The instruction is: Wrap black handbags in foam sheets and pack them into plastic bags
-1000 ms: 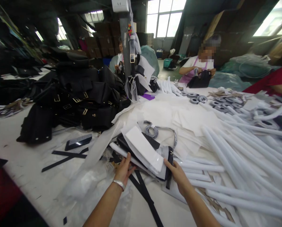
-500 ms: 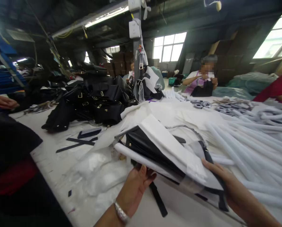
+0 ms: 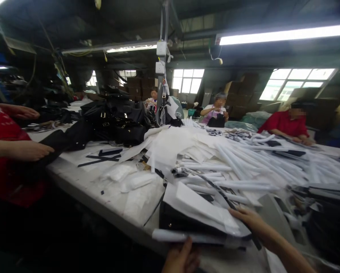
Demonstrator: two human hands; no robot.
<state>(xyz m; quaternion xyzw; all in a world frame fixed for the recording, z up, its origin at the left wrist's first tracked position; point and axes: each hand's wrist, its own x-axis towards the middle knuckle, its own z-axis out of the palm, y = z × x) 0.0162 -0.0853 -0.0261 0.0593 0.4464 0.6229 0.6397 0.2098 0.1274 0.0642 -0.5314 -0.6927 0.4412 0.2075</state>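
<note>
A black bag [image 3: 181,220] lies tilted at the near edge of the table, with gold-coloured studs showing on it. White padding sheet [image 3: 200,203] covers its upper face, and a white foam tube [image 3: 172,236] runs along its near side. My left hand [image 3: 183,258] grips the bag's near edge from below, thumb against the tube. At the far right side of the bag, my right hand [image 3: 249,220] holds its edge, close to a dark strap [image 3: 215,185]. The fingertips of my right hand are partly hidden and blurred.
White sheets [image 3: 170,142] and foam tubes [image 3: 238,159] heap across the table. Black bags [image 3: 121,117] pile up at the left, near dark strips [image 3: 101,159]. A co-worker's hand [image 3: 35,149] holds black material there. More people sit across the table, beyond a post [image 3: 161,98].
My view has swung right and up. Both hands and the bag now sit lower in view, nearer the table edge. The co-worker at left now grasps the black material.
</note>
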